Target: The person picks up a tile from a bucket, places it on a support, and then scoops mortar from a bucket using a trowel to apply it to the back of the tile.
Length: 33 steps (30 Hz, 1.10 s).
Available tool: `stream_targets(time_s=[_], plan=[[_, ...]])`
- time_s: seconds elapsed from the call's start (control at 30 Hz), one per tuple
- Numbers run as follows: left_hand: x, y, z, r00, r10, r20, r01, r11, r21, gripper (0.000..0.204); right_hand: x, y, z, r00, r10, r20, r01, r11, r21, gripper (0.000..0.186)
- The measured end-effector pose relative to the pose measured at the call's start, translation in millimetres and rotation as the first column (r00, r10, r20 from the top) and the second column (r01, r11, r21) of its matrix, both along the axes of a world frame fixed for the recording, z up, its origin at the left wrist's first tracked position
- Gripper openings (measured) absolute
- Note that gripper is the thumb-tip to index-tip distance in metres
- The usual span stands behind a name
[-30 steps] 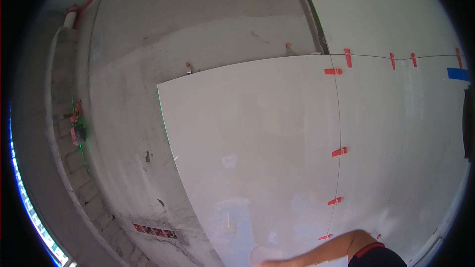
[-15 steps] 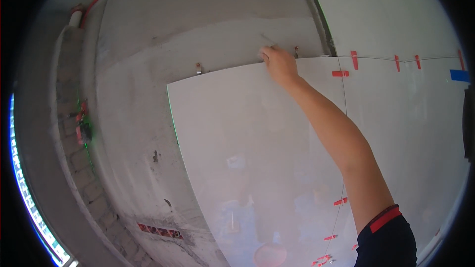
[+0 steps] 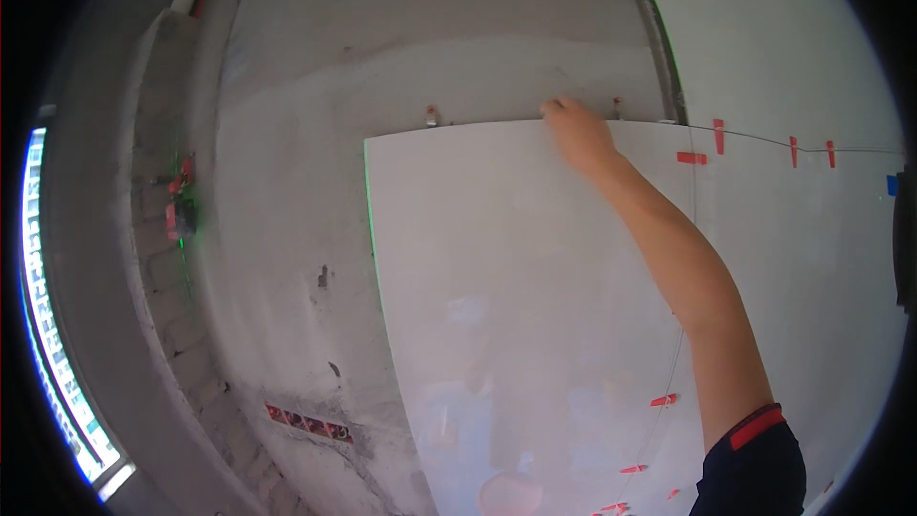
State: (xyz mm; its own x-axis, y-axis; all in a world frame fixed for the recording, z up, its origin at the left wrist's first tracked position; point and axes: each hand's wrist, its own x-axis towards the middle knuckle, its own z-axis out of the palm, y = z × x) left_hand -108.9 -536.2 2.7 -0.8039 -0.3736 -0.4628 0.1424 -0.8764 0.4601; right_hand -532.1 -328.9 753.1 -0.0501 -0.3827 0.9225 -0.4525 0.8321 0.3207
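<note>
We see our right hand (image 3: 583,137) at the top edge of a large white panel (image 3: 506,248), which spreads below the fingers (image 3: 560,110). They curl inward; we cannot tell whether they grip anything. One metal clip (image 3: 617,109) stands just right of them, another (image 3: 432,117) farther left. Above them, the grey wall (image 3: 430,29) offers open room.

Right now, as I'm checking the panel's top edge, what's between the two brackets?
The head view shows the right hand between the left bracket and right bracket, at the top of the panel.
</note>
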Motion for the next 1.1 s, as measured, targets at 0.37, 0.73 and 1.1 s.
stream_targets(time_s=[0.37,0.73,1.1], plan=[[-49,33,233,0.945,-0.151,-0.291,0.191,0.975,0.113,0.053,226,-79,-428,0.15,0.298,0.943,-0.987,-0.017,0.162,0.015],[-45,16,158,0.87,-0.327,-0.368,0.193,0.914,-0.357,0.056,153,-108,-391,-0.033,0.59,0.807,-0.984,0.124,-0.13,0.011],[3,-22,104,0.957,-0.249,-0.149,0.214,0.952,-0.216,0.04,20,-200,-21,0.757,0.643,-0.118,-0.649,0.76,-0.03,0.011]])
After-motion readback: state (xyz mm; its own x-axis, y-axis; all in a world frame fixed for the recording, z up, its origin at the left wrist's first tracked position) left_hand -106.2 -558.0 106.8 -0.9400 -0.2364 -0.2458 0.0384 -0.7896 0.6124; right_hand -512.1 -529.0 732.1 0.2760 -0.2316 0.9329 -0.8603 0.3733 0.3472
